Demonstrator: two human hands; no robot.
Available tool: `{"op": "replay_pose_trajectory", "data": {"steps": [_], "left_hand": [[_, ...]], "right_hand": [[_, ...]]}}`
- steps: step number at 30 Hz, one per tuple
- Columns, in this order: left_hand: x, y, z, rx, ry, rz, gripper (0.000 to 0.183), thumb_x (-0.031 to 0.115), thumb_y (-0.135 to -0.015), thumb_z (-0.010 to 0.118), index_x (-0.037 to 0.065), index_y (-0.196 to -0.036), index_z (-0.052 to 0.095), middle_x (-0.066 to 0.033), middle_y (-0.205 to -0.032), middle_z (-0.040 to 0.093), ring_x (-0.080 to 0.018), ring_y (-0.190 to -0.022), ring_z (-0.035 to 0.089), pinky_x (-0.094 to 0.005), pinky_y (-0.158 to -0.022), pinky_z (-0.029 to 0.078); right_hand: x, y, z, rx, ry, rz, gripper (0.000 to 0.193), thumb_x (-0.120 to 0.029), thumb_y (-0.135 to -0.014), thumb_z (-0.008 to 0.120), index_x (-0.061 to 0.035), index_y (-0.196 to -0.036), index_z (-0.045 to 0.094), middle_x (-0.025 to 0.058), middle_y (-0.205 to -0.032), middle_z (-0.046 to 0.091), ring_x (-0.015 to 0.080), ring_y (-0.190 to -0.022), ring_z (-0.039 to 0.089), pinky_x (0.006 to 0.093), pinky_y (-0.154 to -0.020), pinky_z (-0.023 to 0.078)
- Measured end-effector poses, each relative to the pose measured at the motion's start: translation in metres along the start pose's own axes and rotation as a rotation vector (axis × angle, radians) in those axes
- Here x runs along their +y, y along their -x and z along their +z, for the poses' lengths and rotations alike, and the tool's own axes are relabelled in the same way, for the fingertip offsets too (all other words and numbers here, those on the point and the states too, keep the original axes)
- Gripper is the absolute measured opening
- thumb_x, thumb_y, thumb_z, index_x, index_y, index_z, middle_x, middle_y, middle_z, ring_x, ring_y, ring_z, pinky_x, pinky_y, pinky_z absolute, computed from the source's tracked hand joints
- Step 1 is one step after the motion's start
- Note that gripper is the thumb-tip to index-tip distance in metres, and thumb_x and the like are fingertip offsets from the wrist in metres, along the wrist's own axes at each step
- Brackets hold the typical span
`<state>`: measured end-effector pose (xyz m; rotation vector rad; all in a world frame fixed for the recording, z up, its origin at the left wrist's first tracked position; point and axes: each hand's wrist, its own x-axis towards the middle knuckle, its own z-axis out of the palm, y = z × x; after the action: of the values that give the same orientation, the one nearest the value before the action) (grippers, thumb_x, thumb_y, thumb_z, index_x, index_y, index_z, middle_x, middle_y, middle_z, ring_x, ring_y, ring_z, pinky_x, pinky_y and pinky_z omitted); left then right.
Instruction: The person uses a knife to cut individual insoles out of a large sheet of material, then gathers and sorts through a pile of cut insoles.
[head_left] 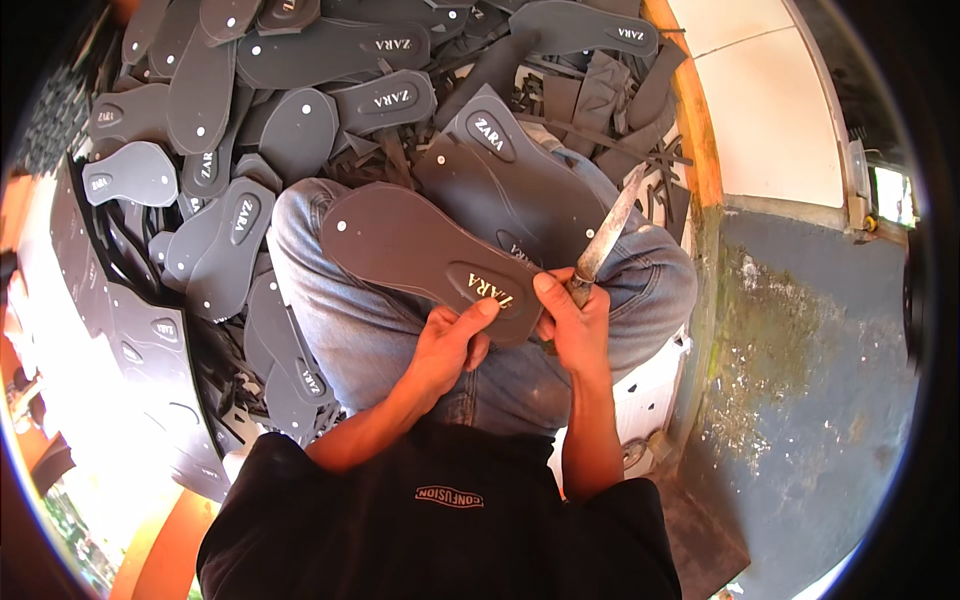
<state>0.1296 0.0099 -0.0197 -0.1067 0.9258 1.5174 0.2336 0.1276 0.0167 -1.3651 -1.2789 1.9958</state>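
Observation:
A dark, cut-out sandal sole (405, 240) is held up over my lap, its wide end pointing up and left. My left hand (450, 345) pinches its heel end, the thumb lying on the raised oval pad. At the heel's right edge, my right hand (578, 325) also grips the sole and holds a knife (612, 228) by its handle. The worn blade points up and to the right. Beneath the sole, a dark sheet (540, 200) with sole shapes and raised heel pads rests across my jeans. The fingers under the sole are partly hidden.
Many loose soles (330, 50) are heaped ahead and to the left, among dark offcut strips (590, 95). A larger sheet with sole shapes (150, 340) lies at far left in bright light. An orange-yellow edge (690, 110) and a stained grey floor (800, 380) are on the right.

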Motion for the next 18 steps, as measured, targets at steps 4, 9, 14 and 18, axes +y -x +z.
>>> {"op": "replay_pose_trajectory", "data": {"steps": [4, 9, 14, 18], "left_hand": [[0.002, 0.023, 0.016, 0.198, -0.048, -0.046, 0.024, 0.03, -0.09, 0.059, 0.006, -0.084, 0.061, -0.0004, -0.066, 0.06, -0.0041, -0.04, 0.042, -0.0176, -0.036, 0.031], [0.004, 0.03, 0.023, 0.193, -0.002, 0.036, 0.027, 0.033, -0.091, 0.058, 0.008, -0.083, 0.061, 0.0007, -0.067, 0.06, -0.002, -0.043, 0.042, -0.0171, -0.036, 0.03], [0.0, 0.025, 0.022, 0.175, -0.012, 0.034, 0.026, 0.033, -0.092, 0.057, 0.008, -0.084, 0.059, 0.0019, -0.066, 0.057, -0.0021, -0.044, 0.042, -0.0172, -0.036, 0.029], [-0.001, 0.024, 0.022, 0.193, 0.001, 0.018, 0.023, 0.032, -0.092, 0.056, 0.009, -0.087, 0.056, 0.0027, -0.063, 0.053, -0.0032, -0.043, 0.041, -0.0181, -0.036, 0.027]], "right_hand": [[0.0, 0.031, 0.004, -0.018, 0.139, -0.066, 0.028, -0.024, -0.088, 0.064, 0.0004, -0.076, 0.057, -0.0028, -0.055, 0.05, 0.0032, -0.047, 0.041, 0.0203, -0.041, 0.031], [0.032, 0.058, -0.029, 0.15, 0.63, -0.227, 0.041, -0.028, -0.088, 0.064, -0.001, -0.063, 0.047, 0.006, -0.046, 0.045, 0.0122, -0.041, 0.041, 0.0295, -0.04, 0.034], [0.049, 0.089, -0.041, 0.21, 0.898, -0.131, 0.04, -0.024, -0.084, 0.067, -0.0009, -0.06, 0.046, 0.0136, -0.046, 0.045, 0.0232, -0.038, 0.045, 0.0347, -0.04, 0.036], [0.057, 0.094, -0.033, 0.225, 0.927, -0.162, 0.04, -0.022, -0.086, 0.065, -0.0009, -0.059, 0.044, 0.0112, -0.044, 0.04, 0.0189, -0.039, 0.037, 0.0355, -0.04, 0.032]]}}
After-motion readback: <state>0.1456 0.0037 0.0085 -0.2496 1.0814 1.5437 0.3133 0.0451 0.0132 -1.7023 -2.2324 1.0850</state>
